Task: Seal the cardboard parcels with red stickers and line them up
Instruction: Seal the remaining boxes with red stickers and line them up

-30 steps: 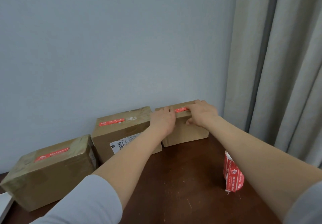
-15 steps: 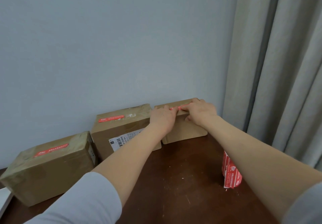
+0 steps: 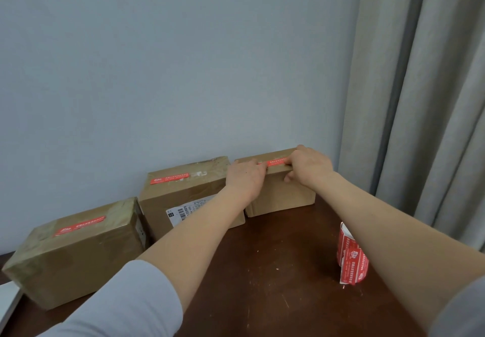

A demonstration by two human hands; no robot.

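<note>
Pressing a red sticker [image 3: 275, 163] flat along the top of the end parcel [image 3: 280, 195], we have both hands on that one box. Our left hand [image 3: 245, 176] lies over the sticker's left end and covers it. Our right hand [image 3: 308, 165] rests its fingers on the sticker's right end, with the thumb [image 3: 288, 179] against the parcel's front face. Neither hand is lifting or gripping anything; both bear down on the box.

We judge the sticker to be thin, limp and tacky, so it probably wants rubbing from the middle outward to keep creases out. The parcel looks like stiff plain cardboard, probably light, and likely to slide on the polished wood. To square it up, we would take hold of it by its two short sides.

The end parcel sits on the dark wooden surface [image 3: 262, 271] with the wall [image 3: 183, 61] right behind it. Just to its left stands the middle parcel [image 3: 183, 192], already stickered, though our left hand hides whether the two touch. Further left of it lies the far parcel [image 3: 76, 247], also stickered, and turned out of line. In front of the end parcel and to its right, well apart, the sticker roll [image 3: 351, 255] stands upright. A grey curtain [image 3: 420, 100] hangs to its right.
</note>
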